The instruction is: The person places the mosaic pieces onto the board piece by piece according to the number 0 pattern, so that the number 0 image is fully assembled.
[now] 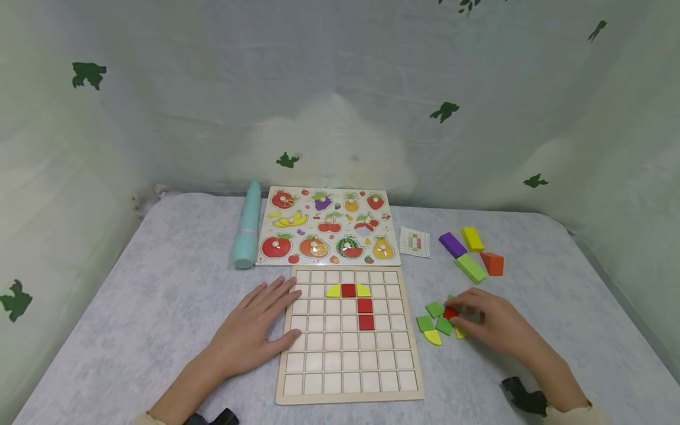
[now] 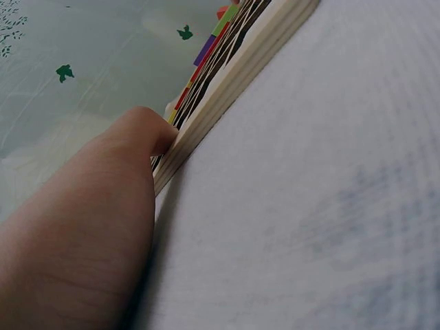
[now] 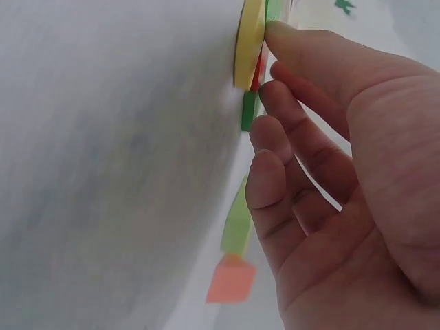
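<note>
A wooden grid board [image 1: 414,354] lies flat on the table. Near its top sit a row of a yellow quarter-circle tile, a red tile [image 1: 348,290] and another yellow quarter-circle, with two more red tiles [image 1: 365,305] below. My left hand [image 1: 255,330] rests along the board's left edge, fingers spread and straight, thumb on the rim. To the right of the board, my right hand [image 1: 491,319] has thumb and index finger at a loose red square tile [image 1: 450,313], pinching it by its edges. Around it lie several green tiles [image 1: 434,309] and yellow quarter-circles [image 1: 432,337].
Behind the board is a fruit knob puzzle [image 1: 340,206], with a teal cylinder [image 1: 247,230] along its left side. A small pattern card [image 1: 415,242] lies right of the puzzle. Purple [image 1: 453,244], yellow [image 1: 472,239], light green [image 1: 470,268] and orange [image 1: 493,264] blocks lie farther right.
</note>
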{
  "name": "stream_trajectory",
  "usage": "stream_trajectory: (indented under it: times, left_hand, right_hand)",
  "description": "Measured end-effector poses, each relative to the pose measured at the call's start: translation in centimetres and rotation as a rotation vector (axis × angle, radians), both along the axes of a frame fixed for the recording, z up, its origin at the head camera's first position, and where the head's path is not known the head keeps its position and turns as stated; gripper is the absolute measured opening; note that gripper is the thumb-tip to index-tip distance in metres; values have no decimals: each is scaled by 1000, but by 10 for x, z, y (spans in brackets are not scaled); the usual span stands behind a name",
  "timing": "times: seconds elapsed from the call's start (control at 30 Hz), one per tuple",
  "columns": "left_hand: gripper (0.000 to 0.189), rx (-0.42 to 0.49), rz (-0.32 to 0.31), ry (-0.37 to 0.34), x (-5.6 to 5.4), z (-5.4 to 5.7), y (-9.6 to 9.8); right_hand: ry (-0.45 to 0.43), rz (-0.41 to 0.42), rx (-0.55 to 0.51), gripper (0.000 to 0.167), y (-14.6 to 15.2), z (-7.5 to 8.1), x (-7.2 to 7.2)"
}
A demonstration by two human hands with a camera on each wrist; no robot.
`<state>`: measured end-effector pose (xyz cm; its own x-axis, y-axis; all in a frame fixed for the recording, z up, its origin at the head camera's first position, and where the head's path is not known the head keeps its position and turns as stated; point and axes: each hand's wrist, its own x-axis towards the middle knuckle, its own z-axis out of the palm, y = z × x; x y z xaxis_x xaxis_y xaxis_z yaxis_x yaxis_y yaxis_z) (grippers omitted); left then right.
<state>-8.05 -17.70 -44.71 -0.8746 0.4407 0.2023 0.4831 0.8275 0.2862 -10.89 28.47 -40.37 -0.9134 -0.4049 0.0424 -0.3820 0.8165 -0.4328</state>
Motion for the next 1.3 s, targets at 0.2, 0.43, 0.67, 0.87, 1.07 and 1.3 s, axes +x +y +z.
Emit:
stream_trajectory:
  times: [0.2,0.43,0.67,0.87,1.07,1.3]
  left_hand:
    - [72,-3,2,1,0,1,0]
    - [73,3,9,-1,1,0,-1]
    - [73,2,8,-4,1,0,0]
    - [74,0,10,-29,1,1,0]
    - [72,11,4,-10,1,1,0]
    - [71,11,5,7,2,1,1]
  right_hand:
    - [-22,-16,33,26,2,0,0]
    - [9,-12,87,26,-7,3,-2]
    - [23,-37,128,26,-18,5,-7]
    - [16,-42,158,27,-26,5,-14]
    - [31,-33,158,28,-30,4,-23]
    - [48,4,103,25,-49,12,-26]
